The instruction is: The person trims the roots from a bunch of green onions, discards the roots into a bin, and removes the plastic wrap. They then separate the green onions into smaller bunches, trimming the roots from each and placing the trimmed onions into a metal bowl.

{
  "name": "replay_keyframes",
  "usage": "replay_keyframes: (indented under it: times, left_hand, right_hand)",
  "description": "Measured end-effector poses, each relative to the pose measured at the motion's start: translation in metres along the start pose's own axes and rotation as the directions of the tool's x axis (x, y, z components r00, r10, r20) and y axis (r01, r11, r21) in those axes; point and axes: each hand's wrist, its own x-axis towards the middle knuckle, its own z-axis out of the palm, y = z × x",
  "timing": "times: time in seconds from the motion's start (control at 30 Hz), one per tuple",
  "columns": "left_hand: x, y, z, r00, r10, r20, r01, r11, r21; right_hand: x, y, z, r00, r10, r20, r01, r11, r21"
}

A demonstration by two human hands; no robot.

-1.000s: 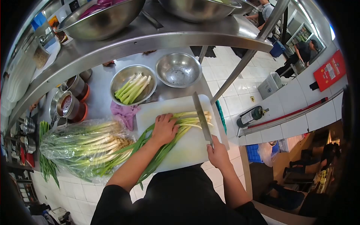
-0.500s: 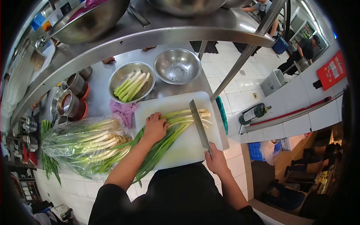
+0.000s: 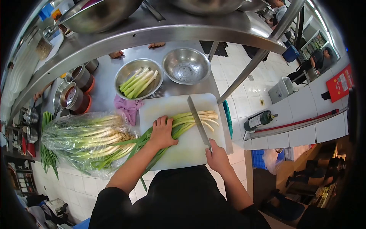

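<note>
On the white cutting board (image 3: 190,156) lies a bunch of green onions (image 3: 183,123), white ends to the right. My left hand (image 3: 162,133) presses on the bunch at its green part, fingers slightly spread. My right hand (image 3: 219,155) is closed round the handle of a knife (image 3: 198,119), whose blade crosses the onions near their white ends. Whether the blade touches them I cannot tell. A plastic bag of more green onions (image 3: 87,141) rests left of the board. Behind the board, one steel bowl (image 3: 119,82) holds cut green onion pieces; another (image 3: 186,65) has only wet specks inside.
A pink cloth (image 3: 129,108) lies by the board's back left corner. Pots of sauce (image 3: 72,96) stand farther left. A steel shelf (image 3: 160,33) with large bowls crosses above the table. Another person's hands (image 3: 156,45) show under it. A person (image 3: 316,63) stands at the far right.
My left hand has moved slightly right along the onions, onto the bunch. The knife has shifted a little left and its tip points farther left. The view has also shifted slightly.
</note>
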Motion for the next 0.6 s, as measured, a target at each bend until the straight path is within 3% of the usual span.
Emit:
replay_keyframes:
  times: [0.1, 0.17, 0.33, 0.53, 0.6]
  left_hand:
    - [-0.003, 0.001, 0.001, 0.998, 0.008, -0.056, -0.012, 0.998, -0.067]
    - [-0.007, 0.009, -0.001, 0.995, -0.062, -0.080, 0.058, 0.997, -0.056]
    - [-0.011, 0.004, 0.011, 0.986, -0.095, -0.138, 0.073, 0.985, -0.159]
    - [-0.013, 0.003, 0.010, 0.980, -0.091, -0.178, 0.048, 0.971, -0.233]
    - [-0.013, 0.003, 0.010, 0.981, -0.087, -0.173, 0.043, 0.968, -0.246]
  right_hand:
    - [0.001, -0.001, 0.006, 0.994, -0.102, 0.045, 0.103, 0.994, -0.033]
    - [0.000, -0.010, 0.007, 0.992, -0.102, 0.076, 0.108, 0.991, -0.078]
    - [0.003, -0.028, 0.008, 0.979, -0.102, 0.176, 0.130, 0.978, -0.160]
    - [0.005, -0.041, 0.003, 0.962, -0.036, 0.270, 0.121, 0.944, -0.305]
    - [0.007, -0.055, -0.005, 0.934, 0.063, 0.351, 0.072, 0.931, -0.359]
